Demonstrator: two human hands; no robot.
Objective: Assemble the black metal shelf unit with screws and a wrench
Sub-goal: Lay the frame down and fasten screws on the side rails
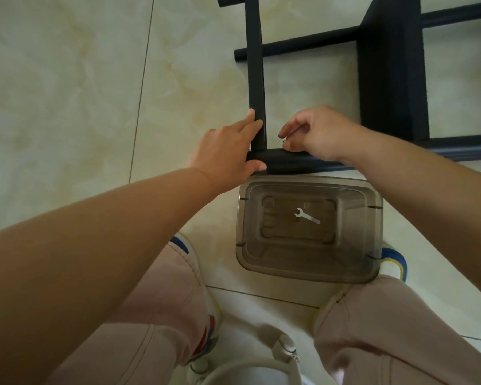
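My left hand (228, 150) grips frame (257, 79) joint; right hand (314, 134) pinches screw (285, 139), could drop. Wrench (307, 216) below frame.

Shelf frame (389, 65) runs off the top edge.

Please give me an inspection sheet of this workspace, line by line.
Surface: pale tiled floor with dark grout lines.
Job's things: black shelf frame lies on the floor; a silver wrench sits in the clear plastic bin, untouched. A screw may be at the right fingertips, too small to confirm.
Clutter: a white object at the bottom edge, unidentifiable.
Hands: left hand grips the frame's corner joint; right hand pinches something small just above the lower bar.
Cables: nothing seen.
Surroundings: the person's knees in light trousers and patterned shoes flank the bin.
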